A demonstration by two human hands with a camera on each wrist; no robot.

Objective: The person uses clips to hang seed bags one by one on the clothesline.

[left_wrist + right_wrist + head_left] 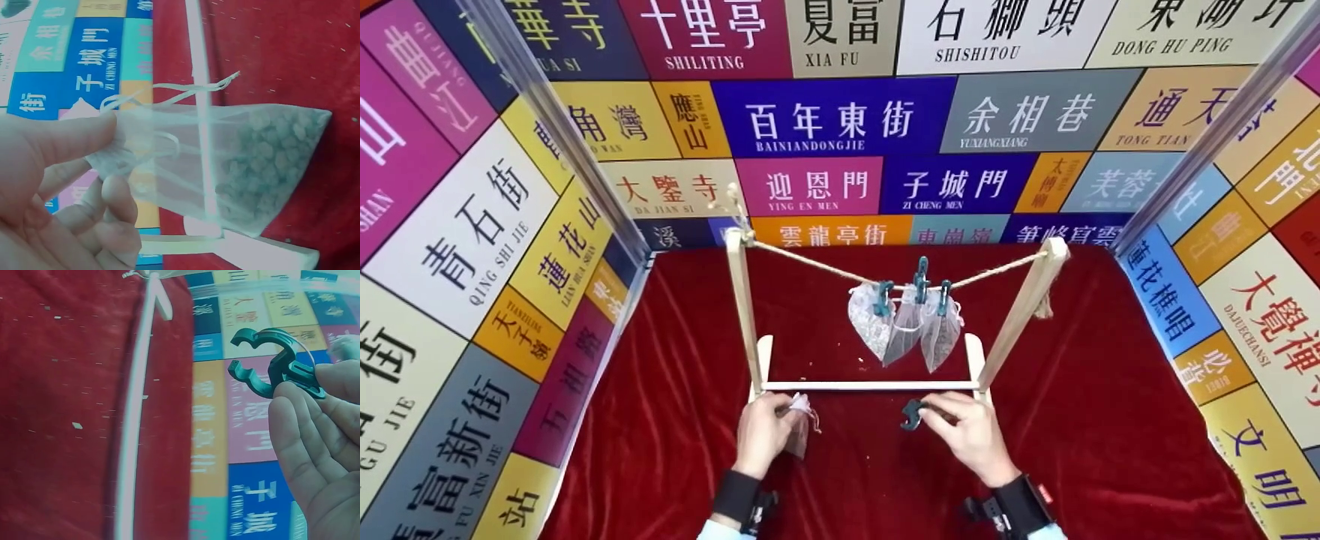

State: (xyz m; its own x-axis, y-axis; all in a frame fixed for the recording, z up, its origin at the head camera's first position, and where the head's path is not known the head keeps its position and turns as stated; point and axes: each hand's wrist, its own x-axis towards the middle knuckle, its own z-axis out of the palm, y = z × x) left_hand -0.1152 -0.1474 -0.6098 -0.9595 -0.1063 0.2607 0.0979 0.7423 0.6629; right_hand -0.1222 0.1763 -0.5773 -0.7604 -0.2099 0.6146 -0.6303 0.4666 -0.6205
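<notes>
My left hand [765, 435] pinches the gathered top of a white mesh drawstring pouch [185, 152] between thumb and fingers. Small pale granules fill the pouch's lower end, and its drawstring [219, 86] hangs loose. In my right hand [971, 431] a dark green clip [275, 363] is squeezed at its handles, so its curved mouth stands apart with nothing in it. Beyond both hands, several similar pouches [874, 326] hang from a rope [810, 264], held by green clips [921, 280].
A wooden frame with two upright posts [741, 315] and a low crossbar [862, 386] carries the rope. Red velvet cloth [847, 480] covers the surface, with a few pale crumbs on it. Panels of coloured signs [832, 116] enclose the back and sides.
</notes>
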